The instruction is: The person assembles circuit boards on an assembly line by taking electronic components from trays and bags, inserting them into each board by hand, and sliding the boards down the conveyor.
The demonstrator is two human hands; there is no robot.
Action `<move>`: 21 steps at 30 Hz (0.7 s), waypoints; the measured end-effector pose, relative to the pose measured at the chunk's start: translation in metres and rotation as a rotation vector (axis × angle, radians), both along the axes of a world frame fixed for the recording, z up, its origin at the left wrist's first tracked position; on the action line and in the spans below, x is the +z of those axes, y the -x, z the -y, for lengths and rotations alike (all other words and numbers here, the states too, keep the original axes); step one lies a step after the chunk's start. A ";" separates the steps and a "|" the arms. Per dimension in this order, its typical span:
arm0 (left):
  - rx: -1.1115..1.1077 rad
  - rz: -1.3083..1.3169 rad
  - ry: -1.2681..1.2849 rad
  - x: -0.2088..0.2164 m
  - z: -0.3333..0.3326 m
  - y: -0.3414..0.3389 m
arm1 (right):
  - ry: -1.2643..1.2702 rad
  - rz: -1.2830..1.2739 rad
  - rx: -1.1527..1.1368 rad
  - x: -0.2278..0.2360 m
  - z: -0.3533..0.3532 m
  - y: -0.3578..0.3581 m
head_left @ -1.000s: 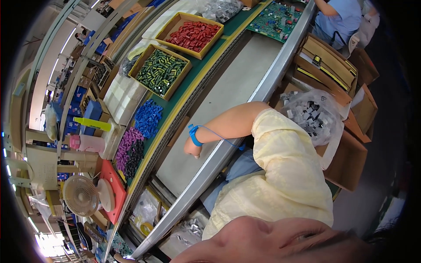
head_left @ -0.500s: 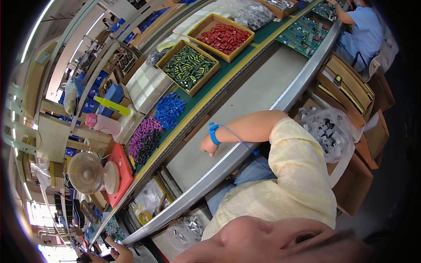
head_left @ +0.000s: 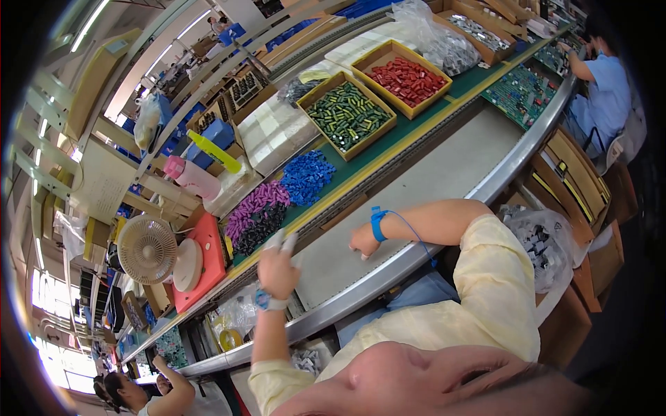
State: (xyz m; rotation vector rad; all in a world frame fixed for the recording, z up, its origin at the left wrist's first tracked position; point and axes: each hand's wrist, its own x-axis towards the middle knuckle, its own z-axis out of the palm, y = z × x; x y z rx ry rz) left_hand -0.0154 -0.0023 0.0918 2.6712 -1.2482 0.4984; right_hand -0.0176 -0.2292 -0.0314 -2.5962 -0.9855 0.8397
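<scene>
The bench (head_left: 361,164), a green strip with a yellow edge, slants from the lower left to the upper right of the frame. Beside it, toward the person, a grey work surface (head_left: 430,184) runs the same way, bounded by a metal rail (head_left: 333,303). On the bench, right of the upper centre, stands a yellow-rimmed tray of red parts (head_left: 431,104); just beside it, lower and to the left, is a tray of green-and-yellow parts (head_left: 374,141).

Below these, left of centre, three loose piles touch one another: blue parts (head_left: 309,178), purple parts (head_left: 253,206) and black parts (head_left: 260,234). The black pile lies lowest, nearest the yellow edge, its long axis slanting like the bench.

The left hand (head_left: 279,272) is the nearer one: the black pile lies just beyond it, up and to the left. Its fingers are extended toward the upper right, blurred, with nothing visible in them; whether they touch the pile cannot be told. The right hand (head_left: 365,240) is curled over the grey surface near the centre, well apart from the black pile; whether anything is inside cannot be told. Smallest is the blue wrist strap (head_left: 378,225) behind it.
</scene>
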 end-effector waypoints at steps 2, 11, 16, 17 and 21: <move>-0.111 -0.037 0.141 -0.021 0.025 -0.005 | -0.019 0.004 -0.014 -0.011 0.001 -0.001; -0.214 -0.489 -0.116 -0.068 0.012 -0.012 | -0.131 0.033 -0.059 0.004 -0.001 0.007; -0.220 -0.638 -0.206 -0.077 0.013 -0.007 | -0.125 -0.024 -0.095 0.010 -0.005 0.003; -0.237 -0.671 -0.190 -0.082 0.013 -0.007 | -0.122 -0.021 -0.087 0.007 -0.005 0.003; -0.266 -0.759 -0.146 -0.086 0.010 -0.013 | -0.153 -0.012 -0.121 0.007 -0.003 0.003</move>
